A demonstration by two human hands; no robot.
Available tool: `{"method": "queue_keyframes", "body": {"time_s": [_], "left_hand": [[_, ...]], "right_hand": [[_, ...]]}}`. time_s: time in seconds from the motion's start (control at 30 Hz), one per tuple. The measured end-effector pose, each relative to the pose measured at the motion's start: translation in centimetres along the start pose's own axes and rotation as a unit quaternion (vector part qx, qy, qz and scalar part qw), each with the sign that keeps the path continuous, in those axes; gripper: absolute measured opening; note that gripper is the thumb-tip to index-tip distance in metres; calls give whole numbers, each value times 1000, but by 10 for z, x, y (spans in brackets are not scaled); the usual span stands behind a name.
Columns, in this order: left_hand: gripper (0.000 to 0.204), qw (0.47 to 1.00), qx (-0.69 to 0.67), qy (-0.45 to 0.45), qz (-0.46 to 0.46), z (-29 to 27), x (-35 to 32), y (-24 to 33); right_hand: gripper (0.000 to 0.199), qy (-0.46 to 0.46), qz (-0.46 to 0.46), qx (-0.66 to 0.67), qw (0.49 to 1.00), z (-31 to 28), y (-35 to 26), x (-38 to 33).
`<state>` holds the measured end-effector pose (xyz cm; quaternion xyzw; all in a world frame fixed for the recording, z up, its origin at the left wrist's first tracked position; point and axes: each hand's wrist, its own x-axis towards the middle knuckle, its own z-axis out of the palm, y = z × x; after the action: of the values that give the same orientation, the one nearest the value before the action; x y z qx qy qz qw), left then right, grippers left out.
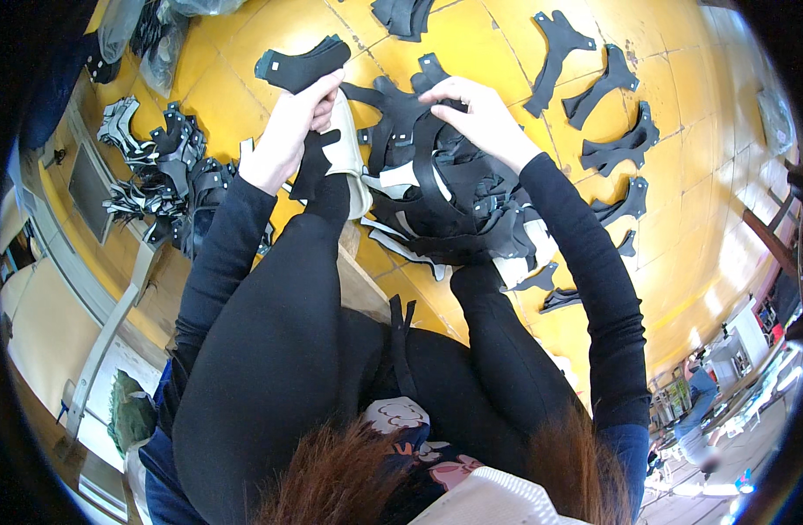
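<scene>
My left hand is closed on a small stack of black fabric pieces, which sticks out beyond the fingers and has small white labels on it. Below that hand, another black strip lies against my white shoe. My right hand reaches over the heap of black fabric pieces between my feet. Its thumb and forefinger are apart, and the fingertips are close to the heap's upper edge; whether they touch a piece I cannot tell. Grey and white pieces show among the black ones.
Forked black pieces lie in separate small stacks on the yellow tiled floor, such as a stack at the right. A second heap of black and grey pieces is at the left, beside a metal-legged frame. Clear plastic bags stand at far left.
</scene>
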<state>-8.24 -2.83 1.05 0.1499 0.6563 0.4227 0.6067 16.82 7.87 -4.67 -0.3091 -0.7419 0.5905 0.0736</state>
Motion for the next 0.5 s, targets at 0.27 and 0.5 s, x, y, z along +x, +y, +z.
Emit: {"method": "queue_keyframes", "body": {"time_s": [0.27,0.5], "left_hand": [[30,1000,-10,10,7,0,-2,2],[30,1000,6,15,5,2,-1,2]], "right_hand": [[24,22,66,-81,994,20,22,-4],[34,-32,14,-205,978,18,39,-4]]}}
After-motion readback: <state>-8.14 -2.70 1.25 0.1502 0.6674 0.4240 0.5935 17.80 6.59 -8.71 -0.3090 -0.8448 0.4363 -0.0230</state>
